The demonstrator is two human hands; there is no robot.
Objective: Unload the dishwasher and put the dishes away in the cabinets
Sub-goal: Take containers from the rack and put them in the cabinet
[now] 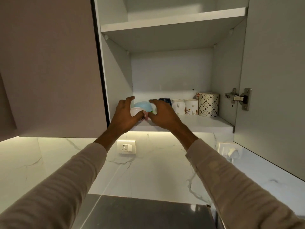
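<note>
The wall cabinet stands open, and both my arms reach up to its lower shelf (206, 123). At the shelf's left end sits a small stack of dishes: a light blue bowl (143, 105) turned upside down, a pale pink cup (135, 111) in front of it, and a bit of something green (151, 111). My left hand (124, 114) is on the left of the stack and my right hand (162, 115) on the right. Their fingers are spread and loosely curved around the stack, and the thumbs are near the pink cup. Neither hand plainly grips anything.
Further right on the shelf stand a dark blue mug (165, 100), two white flowered mugs (178, 106), and a patterned canister (208, 104). The upper shelf (173, 22) shows nothing on it. The open door (272, 80) with its hinge (239, 98) is on the right, and a shut door (49, 71) on the left. A wall socket (126, 147) lies below.
</note>
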